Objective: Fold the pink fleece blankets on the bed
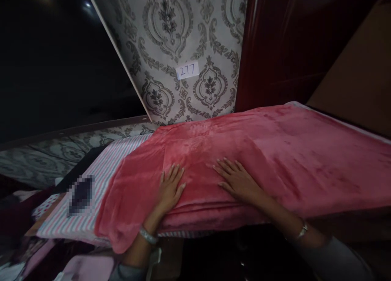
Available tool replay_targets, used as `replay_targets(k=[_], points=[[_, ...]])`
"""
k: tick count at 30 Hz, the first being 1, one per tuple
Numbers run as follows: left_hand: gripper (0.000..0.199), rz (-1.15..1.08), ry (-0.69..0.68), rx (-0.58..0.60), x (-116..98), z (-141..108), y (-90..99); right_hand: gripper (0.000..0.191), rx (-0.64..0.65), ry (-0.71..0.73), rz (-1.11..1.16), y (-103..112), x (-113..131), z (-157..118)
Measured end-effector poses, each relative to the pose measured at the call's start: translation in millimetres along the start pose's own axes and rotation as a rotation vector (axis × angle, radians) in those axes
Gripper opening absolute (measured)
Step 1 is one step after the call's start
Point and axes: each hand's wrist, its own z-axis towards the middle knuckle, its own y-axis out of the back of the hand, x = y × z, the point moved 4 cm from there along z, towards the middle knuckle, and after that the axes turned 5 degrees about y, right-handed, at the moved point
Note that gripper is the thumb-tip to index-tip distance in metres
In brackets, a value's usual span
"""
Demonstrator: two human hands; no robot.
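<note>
A plush pink-red blanket (317, 150) lies spread across a raised surface, with stacked folds along its front edge near the middle. My left hand (171, 187) rests palm down on it left of centre, fingers apart, a band round the wrist. To the right, my right hand (240, 181) also lies on the blanket with fingers spread, a bracelet on that wrist. Neither hand grips anything. Under the blanket's left end shows a striped sheet (122, 148) in white, pink and blue.
Behind stands a patterned wall (207, 40) with a paper label (187, 70) reading 277. A dark screen-like panel (61, 61) is at the left, a dark red panel (275, 49) at the right. A pixelated dark patch covers part of the sheet. Cloths lie lower left.
</note>
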Motion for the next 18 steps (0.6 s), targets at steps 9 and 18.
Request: replay_targets(k=[9,18], points=[[0.074,-0.098,-0.105,-0.146,11.2,-70.9,-0.7,0.065,-0.135,0.02,-0.145,3.9,-28.7,-92.0],[0.061,-0.078,-0.015,-0.223,13.2,-66.7,1.9,0.067,-0.258,-0.019,0.024,0.0,-66.0,-122.4]])
